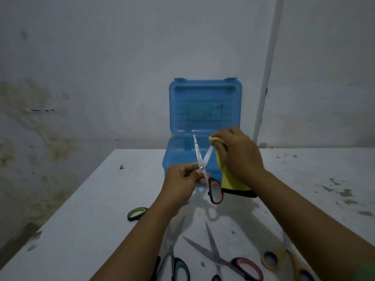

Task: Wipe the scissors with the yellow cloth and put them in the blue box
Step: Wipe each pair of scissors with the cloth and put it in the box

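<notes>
My right hand (238,153) is clenched on the yellow cloth (229,179), pinching a fold of it over the tip of the right-hand blade; the rest of the cloth hangs down below my wrist, its black hem lowest. My left hand (180,179) grips the orange-handled scissors (205,167) at the pivot, fingers closed round the shank just under the screw.

- Scissors held in the air, open in a V. Blades point up and away from me, handles down and toward me. One orange-and-black loop hangs free below my left fingers; the other loop I cannot make out.
- Left blade bare, its tip standing in front of the box's hinge line. Right blade runs up into the cloth.
- Long axis: near upright, leaning away. To wipe, I judge the cloth must travel along the blade, tip to pivot, so down and toward my left hand.
- Blue box (205,110) directly behind the scissors, lid standing open against the wall. It lies straight ahead of both hands; the left hand, which holds the scissors, would carry them forward.
- Box tray: mostly hidden by my hands. What shows looks empty, but I cannot be sure.
- On the table (101,209) near me: green-handled scissors (137,213) by my left forearm, pink-handled scissors (223,258) lying open, dark teal-handled scissors (174,254), yellow-handled scissors (284,258) at right. All well apart from the box, waiting.
</notes>
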